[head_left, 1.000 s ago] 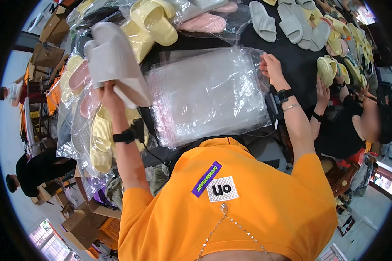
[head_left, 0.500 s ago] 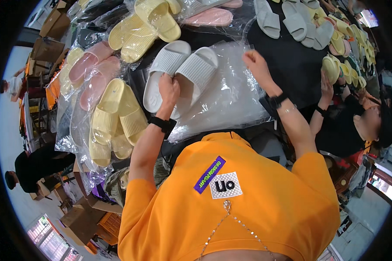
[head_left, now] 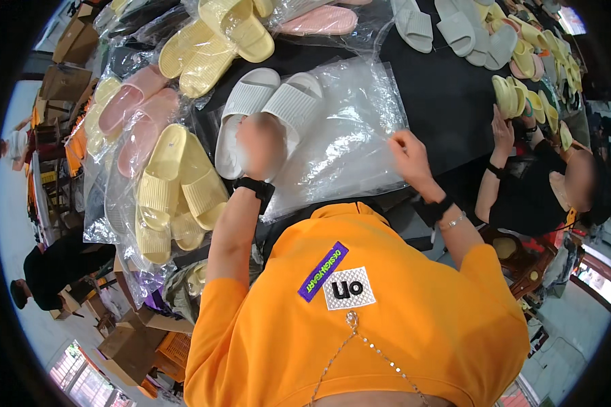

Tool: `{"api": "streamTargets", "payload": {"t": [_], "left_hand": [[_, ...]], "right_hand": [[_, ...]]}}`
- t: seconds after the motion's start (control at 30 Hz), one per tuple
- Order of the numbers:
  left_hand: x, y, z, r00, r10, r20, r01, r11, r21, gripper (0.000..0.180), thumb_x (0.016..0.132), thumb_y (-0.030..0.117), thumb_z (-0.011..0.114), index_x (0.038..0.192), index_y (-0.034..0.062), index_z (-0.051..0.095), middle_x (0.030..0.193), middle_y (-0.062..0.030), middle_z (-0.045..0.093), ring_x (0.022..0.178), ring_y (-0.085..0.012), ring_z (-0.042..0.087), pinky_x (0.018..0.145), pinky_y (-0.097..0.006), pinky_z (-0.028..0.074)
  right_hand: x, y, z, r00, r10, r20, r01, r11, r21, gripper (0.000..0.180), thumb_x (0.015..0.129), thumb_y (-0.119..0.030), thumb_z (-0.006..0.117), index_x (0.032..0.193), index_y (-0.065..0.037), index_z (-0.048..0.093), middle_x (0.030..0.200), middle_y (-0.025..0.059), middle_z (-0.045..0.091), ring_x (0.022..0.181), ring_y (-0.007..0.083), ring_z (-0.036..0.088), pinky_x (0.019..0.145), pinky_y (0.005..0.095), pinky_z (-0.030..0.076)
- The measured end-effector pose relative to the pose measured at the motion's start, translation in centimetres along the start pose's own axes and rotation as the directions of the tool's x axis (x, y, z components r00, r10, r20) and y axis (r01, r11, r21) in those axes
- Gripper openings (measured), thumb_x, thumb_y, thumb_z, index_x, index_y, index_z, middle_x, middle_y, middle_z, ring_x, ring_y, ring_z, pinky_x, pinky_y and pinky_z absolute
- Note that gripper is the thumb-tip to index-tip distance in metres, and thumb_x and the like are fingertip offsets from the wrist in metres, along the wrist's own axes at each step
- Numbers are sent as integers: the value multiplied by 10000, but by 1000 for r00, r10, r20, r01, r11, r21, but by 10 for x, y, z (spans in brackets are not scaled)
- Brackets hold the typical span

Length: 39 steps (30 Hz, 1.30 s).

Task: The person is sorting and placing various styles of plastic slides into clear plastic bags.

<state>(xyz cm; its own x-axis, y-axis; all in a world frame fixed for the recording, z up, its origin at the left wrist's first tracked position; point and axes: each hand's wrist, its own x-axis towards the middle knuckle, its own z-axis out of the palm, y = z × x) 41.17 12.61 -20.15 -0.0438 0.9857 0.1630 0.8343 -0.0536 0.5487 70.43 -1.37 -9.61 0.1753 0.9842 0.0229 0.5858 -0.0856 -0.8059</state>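
White slide sandals [head_left: 290,108] lie on a clear plastic bag [head_left: 353,136], our blurred left hand [head_left: 261,144] over them, grip unclear; our right hand [head_left: 410,159] curls at the bag's edge, hold unclear. We expect light, springy foam, best gripped across the straps [head_left: 248,100].

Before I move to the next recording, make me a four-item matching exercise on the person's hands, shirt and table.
1. Left hand
2. Right hand
3. Shirt
4. Table

A. Orange
B. At the pale slippers
C. Black
D. At the right side of the clear plastic bag

Pairs: 1-B, 2-D, 3-A, 4-C
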Motion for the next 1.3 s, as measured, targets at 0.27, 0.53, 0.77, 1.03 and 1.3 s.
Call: {"api": "streamTargets", "payload": {"t": [0.27, 0.53, 0.77, 1.03, 1.3], "left_hand": [[3, 4, -4, 993, 112, -38, -112, 994, 6, 274, 764, 203, 586, 928, -12, 542, 940, -188, 553, 884, -368, 487, 746, -474, 356], [-1, 46, -47, 985, 173, 28, -169, 980, -105, 199, 673, 35, 527, 867, -13, 525, 882, -188, 538, 835, -380, 479, 707, -494, 355], [-38, 127, 15, 890, 354, 287, -338, 935, -105, 206, 629, 34, 511, 833, 23, 538, 941, -144, 541, 920, -322, 473, 743, -442, 353], [-18, 110, 44, 870, 373, 322, -405, 914, 37, 213, 657, 29, 516, 864, 49, 562, 960, -91, 560, 945, -286, 493, 768, -433, 371], [52, -3, -10, 989, 79, 123, -102, 976, 192, 232, 689, 42, 463, 897, 40, 565, 977, -109, 562, 969, -323, 489, 769, -484, 388]], "right_hand": [[-49, 39, -5, 932, 325, 159, -350, 922, 165, 275, 826, -210, 582, 993, -3, 510, 735, 78, 558, 680, 153, 550, 550, 274, 431], [-29, 47, 12, 799, 477, 365, -583, 764, 277, 340, 829, -277, 590, 1043, -27, 504, 740, 31, 559, 639, 97, 533, 493, 229, 399], [-40, 85, 39, 806, 488, 335, -587, 729, 351, 200, 804, -217, 611, 850, -31, 554, 684, 7, 551, 569, 77, 495, 464, 219, 383], [-44, 77, 41, 731, 630, 264, -673, 598, 435, 139, 827, -164, 568, 836, -40, 505, 671, 20, 531, 547, 96, 507, 442, 220, 408], [-53, 76, 43, 782, 610, 126, -586, 653, 480, 148, 855, -139, 499, 964, -38, 501, 766, 48, 553, 567, 108, 517, 487, 235, 445]]}}
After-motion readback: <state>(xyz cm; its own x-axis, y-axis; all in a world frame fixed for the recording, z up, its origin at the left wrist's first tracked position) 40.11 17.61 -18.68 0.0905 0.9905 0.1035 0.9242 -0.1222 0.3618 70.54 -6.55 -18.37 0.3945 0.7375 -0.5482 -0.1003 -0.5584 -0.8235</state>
